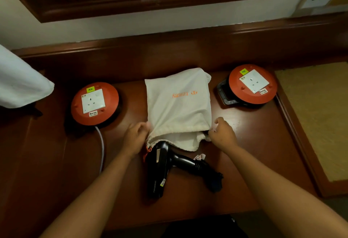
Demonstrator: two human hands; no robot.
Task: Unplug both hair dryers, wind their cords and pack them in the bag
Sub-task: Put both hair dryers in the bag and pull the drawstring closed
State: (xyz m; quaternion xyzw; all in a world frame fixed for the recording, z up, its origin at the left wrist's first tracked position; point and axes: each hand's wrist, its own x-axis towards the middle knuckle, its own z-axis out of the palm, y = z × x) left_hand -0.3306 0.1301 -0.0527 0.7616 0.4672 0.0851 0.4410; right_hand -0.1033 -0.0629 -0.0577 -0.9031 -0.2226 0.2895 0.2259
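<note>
Both hands hold the bag by its mouth: the left hand pinches the left rim, the right hand grips the right. A dryer lies just below the mouth, nose barely inside, its wound cord beside the handle. The rim could snag on the handle and the cord unwind. Two orange reels flank the bag on the counter, sockets empty.
</note>
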